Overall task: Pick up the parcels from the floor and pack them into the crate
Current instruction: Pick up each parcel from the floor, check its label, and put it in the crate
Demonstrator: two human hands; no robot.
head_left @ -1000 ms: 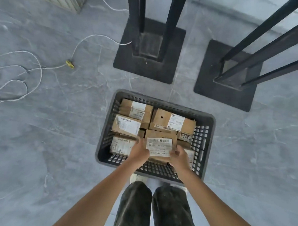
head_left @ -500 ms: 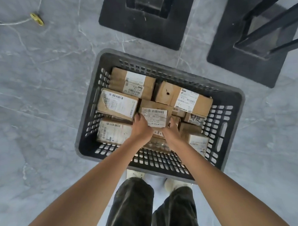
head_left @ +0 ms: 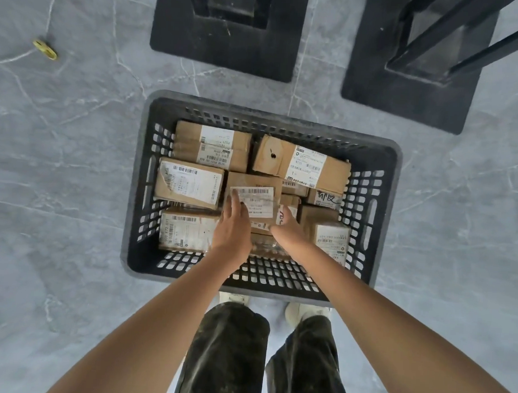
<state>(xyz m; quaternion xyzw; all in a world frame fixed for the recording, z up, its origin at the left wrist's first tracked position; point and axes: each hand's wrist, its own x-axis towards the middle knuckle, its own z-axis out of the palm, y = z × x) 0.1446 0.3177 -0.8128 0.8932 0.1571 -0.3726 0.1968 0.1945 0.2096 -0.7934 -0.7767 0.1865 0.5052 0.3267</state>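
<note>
Nearest the camera, dark mottled trousers [head_left: 230, 352] and pale shoes [head_left: 298, 311] stand against the near wall of a black perforated plastic crate [head_left: 270, 116] on a grey veined tile floor [head_left: 59, 187].

Both forearms reach into the crate. The left hand [head_left: 231, 230] lies with fingers straight and together on the white barcode label of a brown cardboard centre parcel [head_left: 254, 181], which sits on top of other boxes. The right hand [head_left: 286, 227] touches that parcel's right edge; its finger position cannot be told.

Labelled cardboard parcels fill the crate around it. The far-right parcel [head_left: 300, 165] reads "N705"; the far-left parcel [head_left: 212, 145] reads "P021".

Beyond the crate stand two black square bases [head_left: 175, 44]. A yellow clip [head_left: 45, 49] on a white cord [head_left: 52, 12] lies far left.
</note>
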